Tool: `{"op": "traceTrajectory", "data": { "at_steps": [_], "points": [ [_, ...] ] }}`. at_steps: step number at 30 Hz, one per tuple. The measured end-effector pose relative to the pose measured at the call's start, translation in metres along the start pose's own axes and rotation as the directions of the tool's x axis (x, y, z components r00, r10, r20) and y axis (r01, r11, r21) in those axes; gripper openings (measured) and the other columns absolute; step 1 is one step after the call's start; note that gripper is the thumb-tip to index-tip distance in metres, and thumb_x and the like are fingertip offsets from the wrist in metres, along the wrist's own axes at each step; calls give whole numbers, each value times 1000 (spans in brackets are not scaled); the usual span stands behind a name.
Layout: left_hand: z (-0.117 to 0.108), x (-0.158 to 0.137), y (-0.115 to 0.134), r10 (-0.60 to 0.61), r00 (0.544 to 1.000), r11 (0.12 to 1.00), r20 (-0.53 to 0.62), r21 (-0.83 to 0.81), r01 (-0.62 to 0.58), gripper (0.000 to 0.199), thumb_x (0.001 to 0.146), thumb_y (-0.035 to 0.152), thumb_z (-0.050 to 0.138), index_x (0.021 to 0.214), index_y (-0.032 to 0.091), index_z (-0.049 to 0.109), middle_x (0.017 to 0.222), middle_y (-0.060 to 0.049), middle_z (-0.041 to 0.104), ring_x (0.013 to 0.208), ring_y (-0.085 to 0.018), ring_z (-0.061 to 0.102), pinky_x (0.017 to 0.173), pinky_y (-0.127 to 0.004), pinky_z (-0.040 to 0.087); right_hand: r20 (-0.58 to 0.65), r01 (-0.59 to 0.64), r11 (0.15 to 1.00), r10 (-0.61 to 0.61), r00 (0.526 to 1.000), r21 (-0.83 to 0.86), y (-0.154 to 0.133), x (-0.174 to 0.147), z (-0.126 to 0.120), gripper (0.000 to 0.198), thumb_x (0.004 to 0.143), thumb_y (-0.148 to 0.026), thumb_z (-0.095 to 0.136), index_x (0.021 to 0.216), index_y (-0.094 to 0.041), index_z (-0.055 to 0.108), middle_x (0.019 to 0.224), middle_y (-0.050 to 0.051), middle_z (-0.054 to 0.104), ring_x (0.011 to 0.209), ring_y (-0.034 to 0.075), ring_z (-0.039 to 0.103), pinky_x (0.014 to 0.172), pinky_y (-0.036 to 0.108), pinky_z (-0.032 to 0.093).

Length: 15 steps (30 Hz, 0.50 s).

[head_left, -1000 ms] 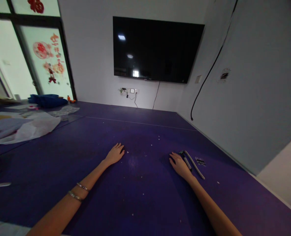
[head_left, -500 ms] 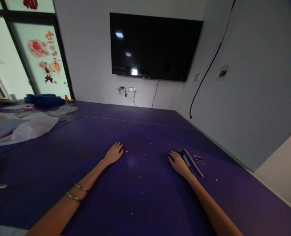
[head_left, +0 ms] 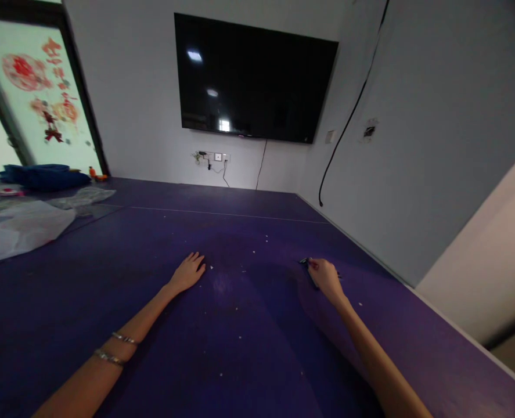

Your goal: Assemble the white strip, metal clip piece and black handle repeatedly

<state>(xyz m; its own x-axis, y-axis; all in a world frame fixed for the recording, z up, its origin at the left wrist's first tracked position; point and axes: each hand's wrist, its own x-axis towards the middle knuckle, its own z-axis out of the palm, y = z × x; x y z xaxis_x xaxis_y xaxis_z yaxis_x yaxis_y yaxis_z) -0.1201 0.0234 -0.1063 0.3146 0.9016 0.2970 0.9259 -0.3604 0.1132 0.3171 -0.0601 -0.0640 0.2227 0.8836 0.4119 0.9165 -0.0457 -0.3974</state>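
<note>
My left hand (head_left: 189, 271) lies palm down on the purple tabletop (head_left: 240, 360), fingers stretched out and holding nothing. Two metal bracelets circle that forearm. On the right, my right hand (head_left: 326, 277) has its fingers curled and pressed together over a slim dark object (head_left: 312, 277) with a greenish tip. What is pinched between the fingers is too small to make out. A dark bit of the small packet shows just past the hand's right side. The pale rod that lay here is hidden from view.
Small white scraps (head_left: 254, 252) dot the tabletop. At the far left lie a sheet of white plastic (head_left: 26, 229), clear film (head_left: 83, 197) and dark blue cloth (head_left: 43, 176). A black cable (head_left: 348, 119) hangs down the right wall. A television (head_left: 257, 78) is mounted ahead.
My right hand has lifted and shifted over the dark object and rod, its fingers going from spread to curled. My left hand stays flat. The view has turned slightly right.
</note>
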Motion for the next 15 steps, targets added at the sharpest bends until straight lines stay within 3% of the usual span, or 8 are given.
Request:
{"op": "traceTrajectory", "data": {
  "at_steps": [3,7,15],
  "points": [
    [-1,0,1,7,1000,1000,-5,-4,-7,55,86,39,27,123,5,50,133,-16,44,128,-26,32,106,-38,24,72,-64,992,72,995,-111,8,-5,-9,25,76,-22,50,87,-13,71,83,12,69,77,21,64,62,24,41],
    [-2,0,1,0,1000,1000,-7,8,0,54,86,39,28,123,8,50,133,-13,45,129,-25,32,106,-39,25,168,-54,977,90,982,-205,6,-12,-11,25,78,-23,48,80,-14,71,77,12,69,70,20,64,57,23,37],
    [-1,1,0,17,1000,1000,-1,-8,-17,55,86,39,28,123,5,50,132,-16,45,129,-26,31,106,-39,23,273,-53,958,133,953,-281,5,-12,-9,16,70,-11,51,74,-13,67,74,11,67,70,19,63,53,22,33]
  ]
}}
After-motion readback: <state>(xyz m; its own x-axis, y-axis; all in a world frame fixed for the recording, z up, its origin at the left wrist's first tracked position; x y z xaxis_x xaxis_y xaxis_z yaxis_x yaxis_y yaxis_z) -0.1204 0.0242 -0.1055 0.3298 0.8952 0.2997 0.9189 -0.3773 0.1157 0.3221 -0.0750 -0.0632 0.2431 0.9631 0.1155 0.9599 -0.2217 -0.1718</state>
